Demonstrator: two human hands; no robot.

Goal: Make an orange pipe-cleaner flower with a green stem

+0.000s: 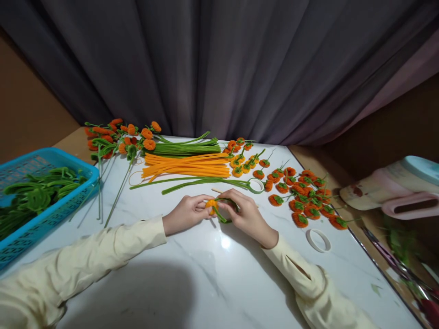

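Between the fingertips of my left hand [188, 212] is a small orange pipe-cleaner pumpkin [211, 206]. My right hand [245, 214] pinches a green pipe cleaner [221, 215] that bends in a loop against the orange piece. Both hands are close together, just above the white tabletop. Right behind them lie a thin wooden stick [216, 190] and some long green pipe cleaners [206, 184]. Farther back is a bundle of orange pipe cleaners [187, 165], with a green bundle [187, 147] behind it.
At left stands a blue basket [91, 171] of green pieces, beside stemmed orange flowers [147, 133]. Several small orange pumpkins [303, 196] spread over the right side. White tape rolls [318, 241] lie nearby. A pitcher [387, 185] and scissors [384, 253] sit beyond the right edge.
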